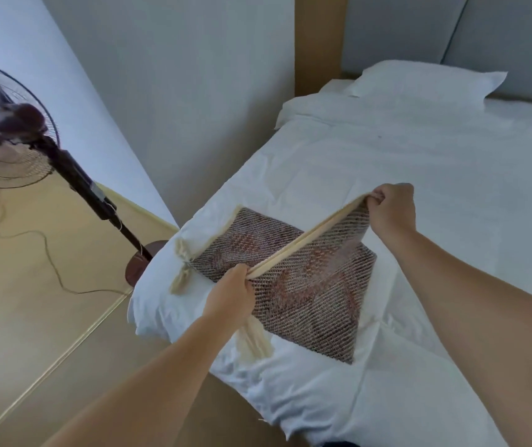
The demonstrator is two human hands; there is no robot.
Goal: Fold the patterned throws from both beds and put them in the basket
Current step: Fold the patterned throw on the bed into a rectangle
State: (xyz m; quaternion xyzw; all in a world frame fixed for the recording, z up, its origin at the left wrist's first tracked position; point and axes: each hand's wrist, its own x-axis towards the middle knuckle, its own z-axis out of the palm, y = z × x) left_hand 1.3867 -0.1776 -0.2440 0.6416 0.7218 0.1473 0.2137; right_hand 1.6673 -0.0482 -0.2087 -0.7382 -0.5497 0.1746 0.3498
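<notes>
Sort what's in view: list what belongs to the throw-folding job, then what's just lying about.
Job: patterned throw, its cream edge gripped by the left hand and right hand; the bed it lies on. No basket in view.
Lying about: white pillow; pedestal fan.

The throw (310,285) is woven in a fine dark-brown and white criss-cross, with faded red-orange zigzag and diamond shapes running through it. Its edge band (306,238) is plain cream, and its tassels (253,343) are cream too. The duvet (419,188) under it is plain white, as is the pillow (426,82). The headboard (500,27) is pale grey, set in a tan wood frame (319,37). The wall (177,91) is a pale bluish white. The floor (26,301) is yellowish tan, with cream skirting (148,214). The fan (10,124) is dark maroon on a black pole (81,185); its cord (52,262) is pale beige.
</notes>
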